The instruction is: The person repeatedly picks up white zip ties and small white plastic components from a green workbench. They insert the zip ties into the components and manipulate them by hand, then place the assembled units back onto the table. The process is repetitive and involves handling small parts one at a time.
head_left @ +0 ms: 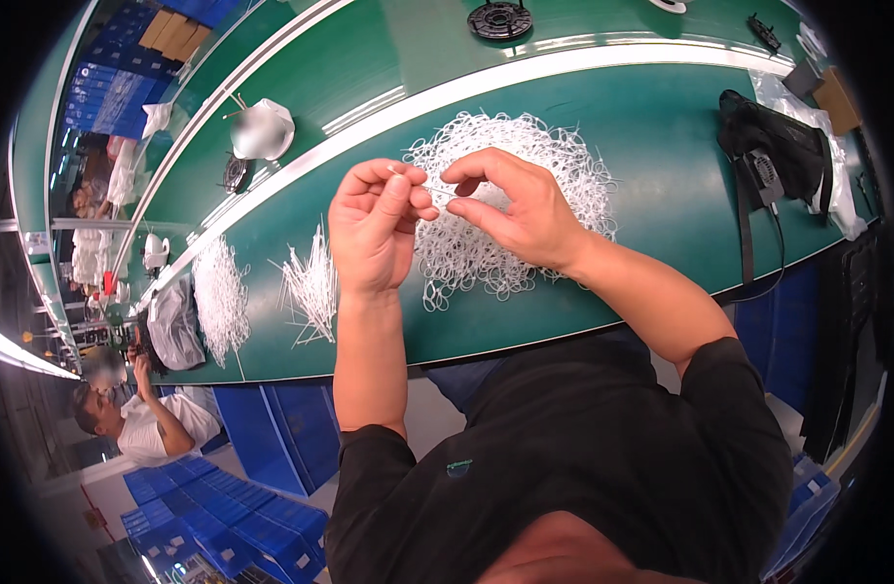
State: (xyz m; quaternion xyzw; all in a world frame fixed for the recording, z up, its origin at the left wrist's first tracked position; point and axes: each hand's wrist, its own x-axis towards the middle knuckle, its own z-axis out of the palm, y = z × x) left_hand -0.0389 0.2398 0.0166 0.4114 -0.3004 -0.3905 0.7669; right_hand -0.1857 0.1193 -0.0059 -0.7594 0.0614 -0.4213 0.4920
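Note:
My left hand [377, 226] is raised over the bench, its thumb and fingertips pinching a thin white cable tie [434, 189]. From there the tie slants across to my right hand [521, 210], whose curved thumb and forefinger close around its other end. Behind and below both hands spreads a big heap of white cable ties bent into loops [575, 185]. A small pile of straight white ties [313, 292] lies just left of my left forearm.
Another pile of white ties [220, 302] lies further left, near a grey plastic bag [176, 326]. A black bag [773, 146] with a corded device [758, 180] sits at the right. A pale metal rail [564, 60] runs behind the heap. At far left sits a co-worker [164, 428].

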